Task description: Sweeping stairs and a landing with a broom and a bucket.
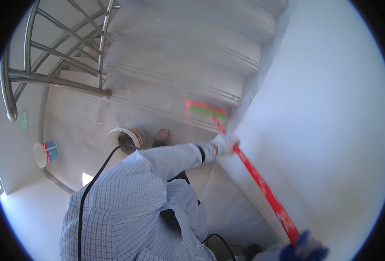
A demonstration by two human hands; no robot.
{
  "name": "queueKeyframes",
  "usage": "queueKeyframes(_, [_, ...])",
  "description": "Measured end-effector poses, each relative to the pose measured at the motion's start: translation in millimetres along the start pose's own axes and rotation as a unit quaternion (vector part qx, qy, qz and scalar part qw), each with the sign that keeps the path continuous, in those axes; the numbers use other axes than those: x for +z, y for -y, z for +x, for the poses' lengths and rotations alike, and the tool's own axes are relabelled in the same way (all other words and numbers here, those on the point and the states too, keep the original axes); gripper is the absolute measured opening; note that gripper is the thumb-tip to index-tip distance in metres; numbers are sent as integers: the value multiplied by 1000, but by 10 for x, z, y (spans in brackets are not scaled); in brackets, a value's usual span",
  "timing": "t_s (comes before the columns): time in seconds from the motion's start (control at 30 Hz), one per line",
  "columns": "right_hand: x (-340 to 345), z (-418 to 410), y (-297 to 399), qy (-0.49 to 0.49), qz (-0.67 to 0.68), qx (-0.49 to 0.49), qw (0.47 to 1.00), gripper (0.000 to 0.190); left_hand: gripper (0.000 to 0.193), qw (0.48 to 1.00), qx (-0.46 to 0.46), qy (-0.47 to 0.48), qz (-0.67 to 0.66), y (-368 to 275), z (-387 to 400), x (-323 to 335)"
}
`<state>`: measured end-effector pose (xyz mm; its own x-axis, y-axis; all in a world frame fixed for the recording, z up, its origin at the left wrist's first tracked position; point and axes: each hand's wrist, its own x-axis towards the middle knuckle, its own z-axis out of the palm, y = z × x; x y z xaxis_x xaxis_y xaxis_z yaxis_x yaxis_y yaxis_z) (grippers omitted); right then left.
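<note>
A red broom handle [261,184] runs slantwise from the lower right up to the broom head [208,110], which shows red and green and is blurred. The head is on the lowest stair, close to the wall. My left hand [226,143], in a white glove, grips the handle a short way behind the head. Near the other end of the handle, at the bottom right, my right hand [305,249] is closed around it in a blue and white glove. That hand is blurred.
Stone stairs [179,71] rise ahead beside a white wall [310,114]. A metal railing [58,80] stands at the left. On the landing are a white bucket [111,140] with something dark inside and a smaller blue-labelled bucket [51,151]. A bare foot [163,133] shows beside the larger bucket.
</note>
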<state>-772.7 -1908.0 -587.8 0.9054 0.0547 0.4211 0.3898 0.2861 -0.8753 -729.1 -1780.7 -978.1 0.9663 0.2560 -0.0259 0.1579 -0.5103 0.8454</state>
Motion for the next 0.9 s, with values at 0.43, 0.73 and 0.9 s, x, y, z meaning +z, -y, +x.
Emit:
queueKeyframes(0.43, [-696,147,285,52,144,-76,985,7,23,996,17,82,-41,-349,-36,320])
queueKeyframes(0.73, [-876,-31,346,39,-97,22,994,16,24,954,7,296,43,-323,-218,805])
queueKeyframes(0.9, [-1010,258,943,26,168,-83,982,18,19,985,96,144,9,-1054,87,-309])
